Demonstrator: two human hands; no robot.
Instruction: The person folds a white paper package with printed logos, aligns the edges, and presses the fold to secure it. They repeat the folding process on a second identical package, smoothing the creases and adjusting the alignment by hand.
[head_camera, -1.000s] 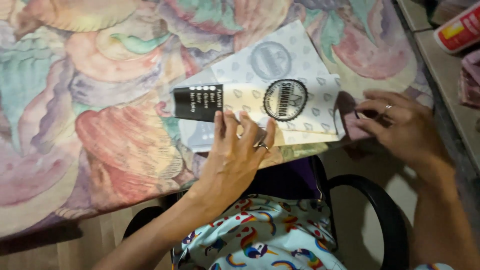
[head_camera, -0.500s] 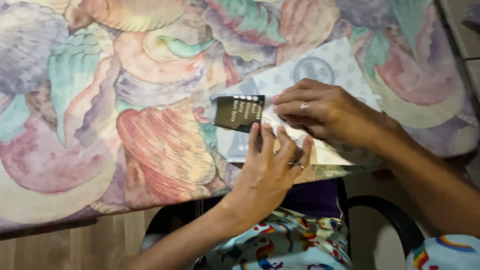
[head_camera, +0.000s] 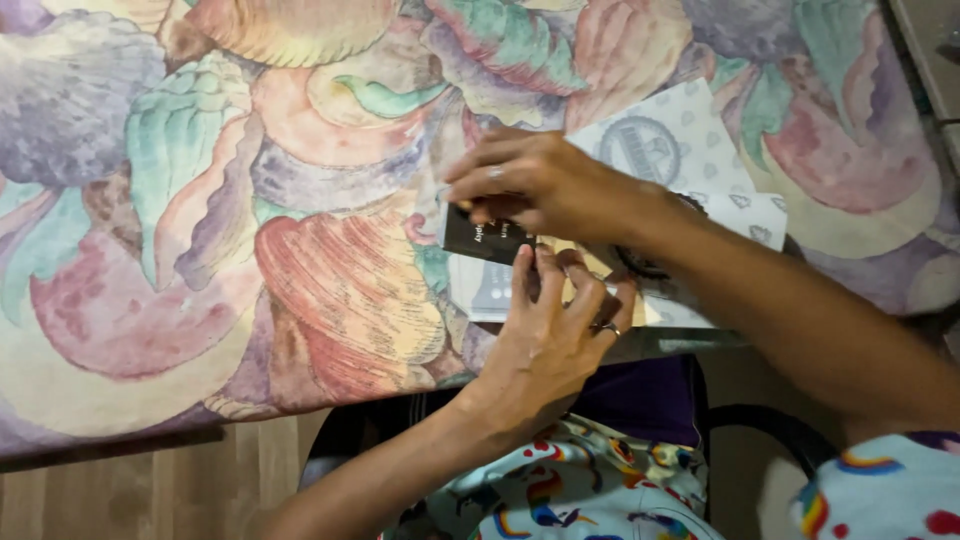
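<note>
You were seated at a worktop (head_camera: 150, 250) covered with a cloth printed in large pastel seashells, looking down at both your hands near its front edge. Your right hand (head_camera: 545, 185), a ring on one finger, reached across from the right with its fingers curled down over the top of a small flat black packet with white print (head_camera: 480, 238), which lay at the left end of a thin white paper sheet patterned with small grey shapes and a round grey emblem (head_camera: 690, 140). Whether those fingers were pinching the packet or only pressing on it could not be made out. Your left hand (head_camera: 555, 335), also ringed, came up from below with its fingers spread and nearly straight, the tips resting on the pale paper just under the packet, pinning it flat rather than gripping it. The packet sat close to the worktop's front edge, with a cream strip of paper (head_camera: 590, 290) showing between your fingers. Judging by its look, the packet was light and thin, fairly stiff like card, while the sheets under it were flimsy, easy to crease or tear and likely to slide on the cloth; the packet's free left edge seemed the surest place to take hold. Your lap in bright patterned fabric (head_camera: 580, 500) showed below.
</note>
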